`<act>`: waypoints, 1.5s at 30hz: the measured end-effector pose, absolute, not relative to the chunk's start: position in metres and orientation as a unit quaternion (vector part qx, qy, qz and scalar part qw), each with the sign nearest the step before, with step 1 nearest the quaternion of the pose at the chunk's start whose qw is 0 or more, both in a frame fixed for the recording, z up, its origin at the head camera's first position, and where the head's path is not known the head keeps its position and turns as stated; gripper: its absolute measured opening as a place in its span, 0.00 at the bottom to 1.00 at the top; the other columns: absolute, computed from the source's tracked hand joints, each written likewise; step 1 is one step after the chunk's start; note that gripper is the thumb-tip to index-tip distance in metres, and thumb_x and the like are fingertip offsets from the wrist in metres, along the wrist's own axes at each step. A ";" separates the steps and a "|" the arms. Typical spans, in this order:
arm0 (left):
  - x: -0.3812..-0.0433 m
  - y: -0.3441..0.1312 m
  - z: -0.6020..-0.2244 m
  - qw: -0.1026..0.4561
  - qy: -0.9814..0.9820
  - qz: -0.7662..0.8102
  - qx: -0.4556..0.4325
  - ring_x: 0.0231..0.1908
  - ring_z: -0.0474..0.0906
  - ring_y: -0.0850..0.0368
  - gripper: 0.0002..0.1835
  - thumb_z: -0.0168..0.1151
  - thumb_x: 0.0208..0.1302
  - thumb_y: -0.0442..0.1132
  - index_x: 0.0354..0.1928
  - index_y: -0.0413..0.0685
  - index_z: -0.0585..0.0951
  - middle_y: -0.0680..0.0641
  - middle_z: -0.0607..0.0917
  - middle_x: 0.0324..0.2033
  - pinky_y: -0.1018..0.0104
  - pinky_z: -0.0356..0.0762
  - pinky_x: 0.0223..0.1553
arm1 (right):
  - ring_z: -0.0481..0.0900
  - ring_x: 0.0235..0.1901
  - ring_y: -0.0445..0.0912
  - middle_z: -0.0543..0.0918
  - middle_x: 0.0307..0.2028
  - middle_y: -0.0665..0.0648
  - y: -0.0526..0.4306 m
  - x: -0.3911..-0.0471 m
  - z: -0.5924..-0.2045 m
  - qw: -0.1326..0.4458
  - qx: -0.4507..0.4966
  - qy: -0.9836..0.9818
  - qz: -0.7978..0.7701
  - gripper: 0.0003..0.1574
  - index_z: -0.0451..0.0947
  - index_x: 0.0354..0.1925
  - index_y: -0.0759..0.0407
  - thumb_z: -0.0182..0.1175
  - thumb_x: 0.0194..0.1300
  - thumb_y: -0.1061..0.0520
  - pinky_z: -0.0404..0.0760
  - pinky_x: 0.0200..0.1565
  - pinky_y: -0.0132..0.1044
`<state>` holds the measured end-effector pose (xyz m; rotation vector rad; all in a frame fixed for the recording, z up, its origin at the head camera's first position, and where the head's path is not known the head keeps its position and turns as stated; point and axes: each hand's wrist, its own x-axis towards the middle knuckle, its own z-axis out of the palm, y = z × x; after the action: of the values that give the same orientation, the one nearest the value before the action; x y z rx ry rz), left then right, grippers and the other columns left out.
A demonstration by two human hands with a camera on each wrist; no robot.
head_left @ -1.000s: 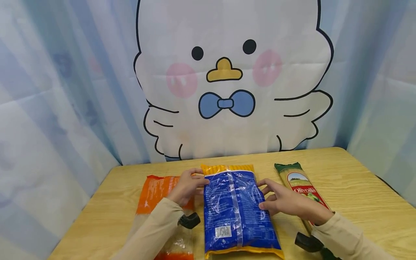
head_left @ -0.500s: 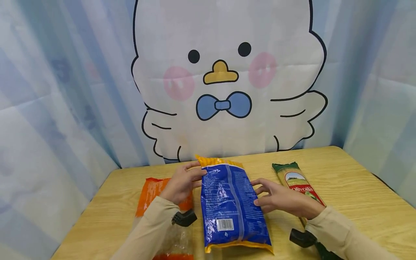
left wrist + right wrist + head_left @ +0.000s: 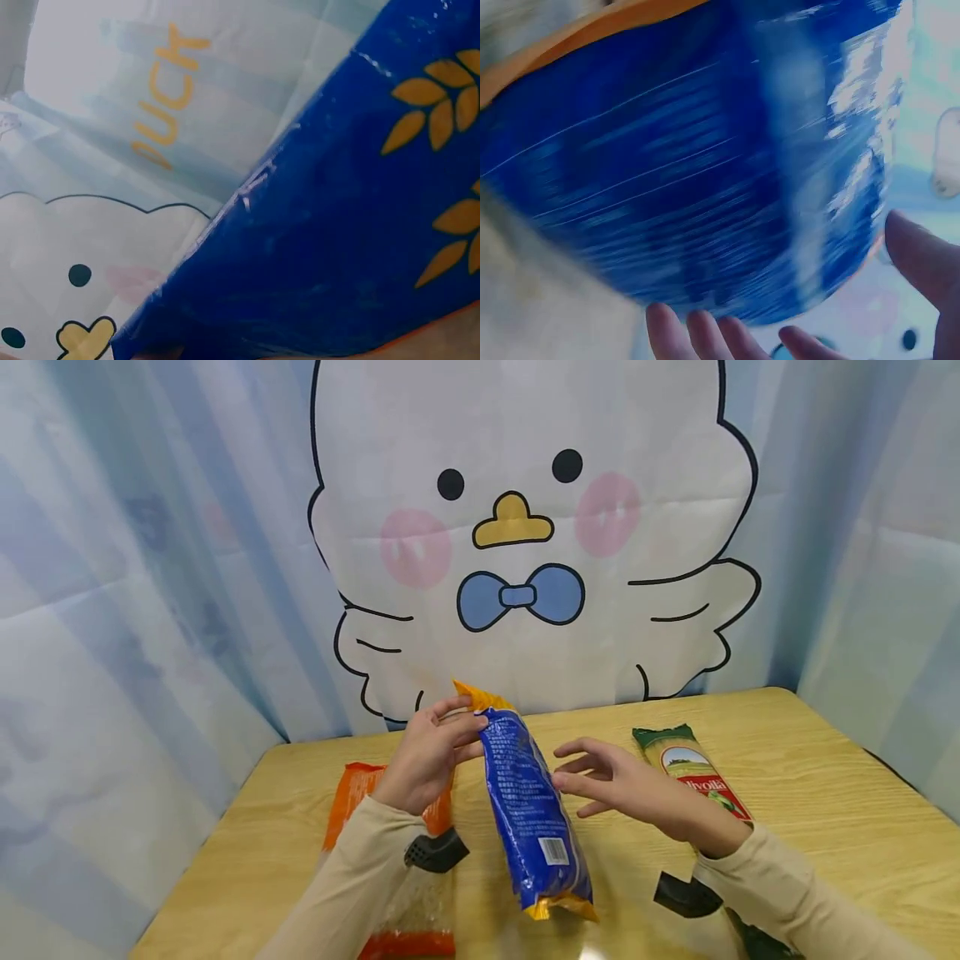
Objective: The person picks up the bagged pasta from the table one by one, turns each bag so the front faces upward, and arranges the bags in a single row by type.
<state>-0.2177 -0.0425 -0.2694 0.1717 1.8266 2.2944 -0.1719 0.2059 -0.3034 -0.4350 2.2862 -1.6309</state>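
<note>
A blue plastic food bag (image 3: 528, 802) with yellow ends stands tilted on edge over the middle of the table. My left hand (image 3: 435, 752) holds it by the upper left edge, thumb on the near face. In the left wrist view, the bag's other face (image 3: 315, 247) shows printed yellow wheat ears. My right hand (image 3: 626, 785) is beside the right edge, fingers spread, the thumb tip right at the bag. The right wrist view has these fingers (image 3: 697, 337) extended near the rim of the bag's printed side (image 3: 675, 172).
An orange and clear bag (image 3: 348, 793) lies on the left of the wooden table (image 3: 240, 852), partly under my left forearm. A spaghetti pack (image 3: 686, 760) with green ends lies on the right, partly behind my right wrist. A curtain (image 3: 517, 668) with a duck print hangs behind.
The blue bag has risen off the table and turned its right side away, so it looks narrower. My left hand has moved up with it; the right hand's fingers have spread away from its edge.
</note>
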 end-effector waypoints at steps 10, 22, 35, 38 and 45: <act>-0.212 -0.031 -0.262 0.085 0.611 0.785 0.058 0.39 0.84 0.56 0.23 0.59 0.69 0.27 0.64 0.39 0.69 0.35 0.80 0.54 0.70 0.86 0.37 | 0.73 0.64 0.61 0.70 0.67 0.66 0.179 -0.158 -0.271 0.106 -0.146 0.815 -0.551 0.45 0.63 0.69 0.54 0.64 0.64 0.35 0.82 0.54 0.55; -0.213 -0.014 -0.248 0.071 0.606 0.789 0.070 0.36 0.82 0.56 0.20 0.58 0.69 0.26 0.61 0.37 0.72 0.37 0.81 0.49 0.74 0.84 0.33 | 0.72 0.63 0.64 0.70 0.66 0.69 0.170 -0.158 -0.262 0.055 -0.167 0.852 -0.493 0.54 0.49 0.77 0.48 0.66 0.63 0.40 0.84 0.49 0.56; -0.222 -0.001 -0.247 0.084 0.622 0.775 0.073 0.40 0.84 0.53 0.19 0.61 0.67 0.25 0.59 0.38 0.75 0.36 0.82 0.52 0.70 0.86 0.34 | 0.83 0.50 0.59 0.79 0.53 0.70 0.181 -0.167 -0.260 0.041 -0.180 0.821 -0.540 0.40 0.62 0.71 0.61 0.60 0.63 0.68 0.87 0.45 0.49; -0.224 -0.004 -0.250 0.095 0.632 0.765 0.083 0.43 0.84 0.50 0.20 0.62 0.66 0.27 0.60 0.38 0.75 0.36 0.81 0.53 0.66 0.87 0.39 | 0.83 0.51 0.59 0.78 0.53 0.70 0.184 -0.170 -0.262 0.061 -0.181 0.807 -0.559 0.39 0.61 0.71 0.63 0.58 0.64 0.69 0.87 0.46 0.48; -0.228 -0.021 -0.259 0.137 0.669 0.722 0.115 0.52 0.83 0.45 0.22 0.64 0.68 0.35 0.62 0.40 0.73 0.38 0.81 0.56 0.54 0.85 0.48 | 0.83 0.50 0.57 0.77 0.55 0.72 0.187 -0.174 -0.266 0.110 -0.181 0.772 -0.599 0.37 0.60 0.73 0.64 0.55 0.67 0.70 0.87 0.46 0.48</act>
<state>-0.2277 -0.0210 -0.2588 0.3319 1.9353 2.0887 -0.1739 0.1873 -0.2662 -0.5324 2.2695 -1.7595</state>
